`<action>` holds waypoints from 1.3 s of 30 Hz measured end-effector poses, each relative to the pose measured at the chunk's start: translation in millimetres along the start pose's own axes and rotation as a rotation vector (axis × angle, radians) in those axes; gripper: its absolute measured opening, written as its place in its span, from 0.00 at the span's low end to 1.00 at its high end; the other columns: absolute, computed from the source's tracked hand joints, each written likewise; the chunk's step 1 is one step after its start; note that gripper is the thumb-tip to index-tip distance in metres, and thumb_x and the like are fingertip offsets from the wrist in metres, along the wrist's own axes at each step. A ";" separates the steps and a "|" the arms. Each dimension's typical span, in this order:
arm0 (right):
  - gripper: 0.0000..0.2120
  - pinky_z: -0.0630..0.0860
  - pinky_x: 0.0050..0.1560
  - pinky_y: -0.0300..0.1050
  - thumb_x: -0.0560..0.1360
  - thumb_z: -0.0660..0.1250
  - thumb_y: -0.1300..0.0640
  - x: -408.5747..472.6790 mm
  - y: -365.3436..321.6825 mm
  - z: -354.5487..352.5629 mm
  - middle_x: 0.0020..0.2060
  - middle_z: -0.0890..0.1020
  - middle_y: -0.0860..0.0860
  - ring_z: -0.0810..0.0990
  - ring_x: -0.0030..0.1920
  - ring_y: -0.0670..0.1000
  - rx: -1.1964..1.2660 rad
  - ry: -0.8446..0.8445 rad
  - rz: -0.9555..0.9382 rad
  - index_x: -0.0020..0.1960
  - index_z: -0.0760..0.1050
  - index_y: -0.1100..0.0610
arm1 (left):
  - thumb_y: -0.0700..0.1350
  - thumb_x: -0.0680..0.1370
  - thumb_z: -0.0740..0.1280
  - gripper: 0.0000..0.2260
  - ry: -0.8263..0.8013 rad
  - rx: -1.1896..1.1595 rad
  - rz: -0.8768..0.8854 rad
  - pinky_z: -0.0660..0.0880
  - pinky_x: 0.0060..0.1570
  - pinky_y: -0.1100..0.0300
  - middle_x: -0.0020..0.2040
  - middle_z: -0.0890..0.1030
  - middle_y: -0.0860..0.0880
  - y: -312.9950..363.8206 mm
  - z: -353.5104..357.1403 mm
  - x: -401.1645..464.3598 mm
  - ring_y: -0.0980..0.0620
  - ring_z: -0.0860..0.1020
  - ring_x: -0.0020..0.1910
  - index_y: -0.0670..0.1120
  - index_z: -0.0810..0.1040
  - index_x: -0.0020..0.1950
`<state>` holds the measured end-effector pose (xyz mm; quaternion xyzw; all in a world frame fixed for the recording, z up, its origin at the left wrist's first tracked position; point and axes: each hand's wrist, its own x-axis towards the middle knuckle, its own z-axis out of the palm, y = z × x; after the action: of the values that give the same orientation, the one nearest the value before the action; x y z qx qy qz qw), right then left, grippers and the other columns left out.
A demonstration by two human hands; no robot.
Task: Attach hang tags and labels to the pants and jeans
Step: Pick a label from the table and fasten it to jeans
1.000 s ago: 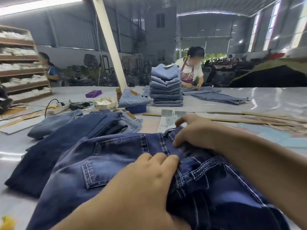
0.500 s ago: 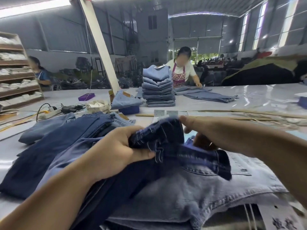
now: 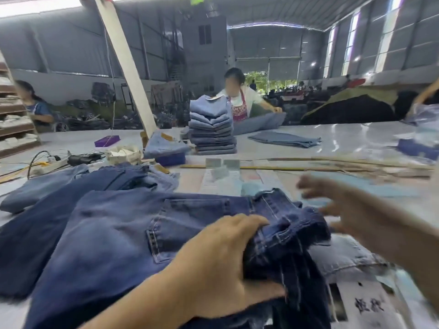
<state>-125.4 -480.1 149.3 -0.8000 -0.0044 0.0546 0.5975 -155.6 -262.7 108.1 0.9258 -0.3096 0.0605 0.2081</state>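
Factory table [image 3: 332, 136], left hand [image 3: 221, 264] fingers grasping dark jeans [image 3: 114, 233], right hand [image 3: 351, 210] fingers released

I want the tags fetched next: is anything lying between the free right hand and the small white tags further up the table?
Nothing visible: the open right hand has only bare table between it and the small white tags.

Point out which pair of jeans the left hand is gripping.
The dark blue jeans nearest the camera: the left hand grips their bunched waistband. The folded stack and the pale pair underneath go unheld.
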 end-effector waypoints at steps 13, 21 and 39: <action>0.31 0.78 0.48 0.33 0.61 0.77 0.39 -58.7 24.8 9.3 0.53 0.83 0.37 0.83 0.50 0.39 -0.074 -0.319 -0.253 0.53 0.62 0.19 | 0.70 0.76 0.55 0.31 0.347 0.260 0.141 0.79 0.45 0.63 0.54 0.83 0.56 14.3 7.6 -7.9 0.56 0.82 0.50 0.47 0.77 0.63; 0.49 0.70 0.48 0.21 0.60 0.65 0.62 -68.4 45.0 20.0 0.52 0.79 0.34 0.78 0.47 0.31 -0.508 0.261 -0.810 0.77 0.52 0.42 | 0.63 0.76 0.60 0.19 0.678 0.191 0.077 0.71 0.36 0.68 0.41 0.81 0.57 20.2 -10.9 0.3 0.58 0.78 0.37 0.50 0.76 0.55; 0.12 0.69 0.43 0.44 0.69 0.61 0.59 -60.2 70.8 -20.4 0.40 0.77 0.52 0.73 0.40 0.55 -1.038 0.590 -1.017 0.46 0.82 0.59 | 0.67 0.78 0.54 0.24 0.322 0.109 0.123 0.74 0.48 0.70 0.53 0.80 0.61 8.4 5.7 1.5 0.62 0.77 0.50 0.54 0.74 0.65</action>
<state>-187.4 -524.2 92.2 -0.8582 -0.2361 -0.4496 0.0754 -159.5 -272.0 106.2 0.8934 -0.3244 0.2374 0.2004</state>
